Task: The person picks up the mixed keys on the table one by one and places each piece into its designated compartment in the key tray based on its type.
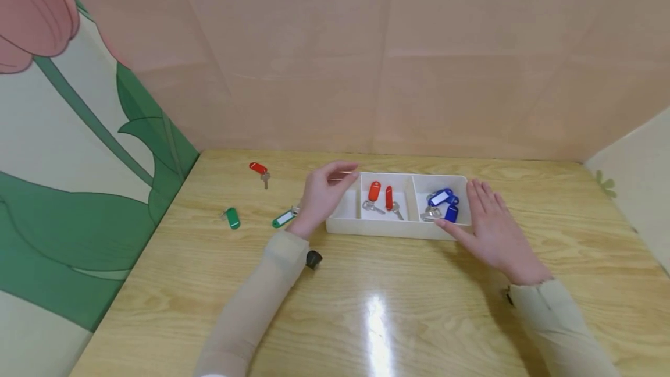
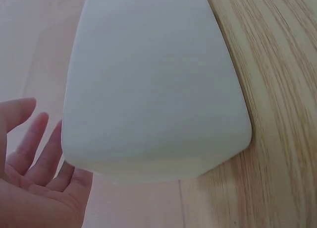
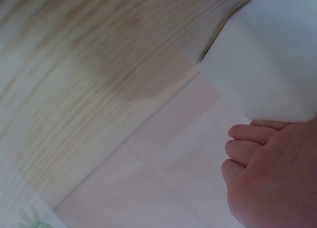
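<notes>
A white tray (image 1: 389, 227) with three compartments stands on the wooden table. Two red-tagged keys (image 1: 389, 198) lie in its middle compartment. Several keys with blue tags (image 1: 441, 197) are heaped in the right one. At the tray's left end my left hand (image 1: 327, 191) reaches over the left compartment, fingers bent loosely with nothing between them, hiding part of it. In the left wrist view those fingers (image 2: 42, 158) are beside the tray wall. My right hand (image 1: 494, 234) lies along the tray's right end, fingers straight, thumb over the front rim.
Left of the tray lie a green-tagged key (image 1: 284, 218), partly behind my left wrist, and another green tag (image 1: 232, 218) with its ring. Farther back is a red-tagged key (image 1: 259, 168). A pinkish sheet (image 1: 366, 74) rises behind the table.
</notes>
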Motion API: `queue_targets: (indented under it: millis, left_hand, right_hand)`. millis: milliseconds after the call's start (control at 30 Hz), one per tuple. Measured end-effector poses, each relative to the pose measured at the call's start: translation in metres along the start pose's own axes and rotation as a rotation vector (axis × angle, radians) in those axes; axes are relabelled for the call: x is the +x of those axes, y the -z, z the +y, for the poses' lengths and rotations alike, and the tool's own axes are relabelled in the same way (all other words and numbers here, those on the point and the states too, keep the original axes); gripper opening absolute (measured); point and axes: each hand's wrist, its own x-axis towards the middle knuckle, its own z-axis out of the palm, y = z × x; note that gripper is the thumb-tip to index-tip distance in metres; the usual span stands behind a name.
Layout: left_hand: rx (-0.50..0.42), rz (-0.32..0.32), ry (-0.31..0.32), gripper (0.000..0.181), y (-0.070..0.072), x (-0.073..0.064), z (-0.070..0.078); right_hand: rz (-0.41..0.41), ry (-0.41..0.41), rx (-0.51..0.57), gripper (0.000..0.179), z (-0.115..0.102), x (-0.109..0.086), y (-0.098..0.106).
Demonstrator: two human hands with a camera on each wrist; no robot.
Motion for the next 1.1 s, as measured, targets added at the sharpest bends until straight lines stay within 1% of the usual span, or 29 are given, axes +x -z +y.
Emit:
queue_targets:
  millis: [167,333,500,733,1100]
  left_hand:
    - [-0.016,0.007,-0.004,0.026,0.008,-0.001,-0.002]
    - [-0.003,0.029,-0.005,0.024,0.017,-0.002,-0.003]
    - [0.007,0.051,0.008,0.024,0.026,-0.003,-0.003]
    - [0.009,0.067,0.011,0.021,0.037,-0.004,-0.002]
    - [0.027,0.090,0.014,0.023,0.059,-0.006,-0.009]
  right_hand:
    - [-0.004,0.000,0.003,0.107,0.000,0.000,0.001]
    - [-0.003,-0.001,0.006,0.107,-0.001,0.000,0.001]
    - [-0.007,-0.002,0.002,0.106,0.000,0.000,0.001]
    - [-0.002,0.000,0.003,0.106,0.001,0.000,0.000]
    - [-0.006,0.000,-0.006,0.107,0.002,0.001,-0.001]
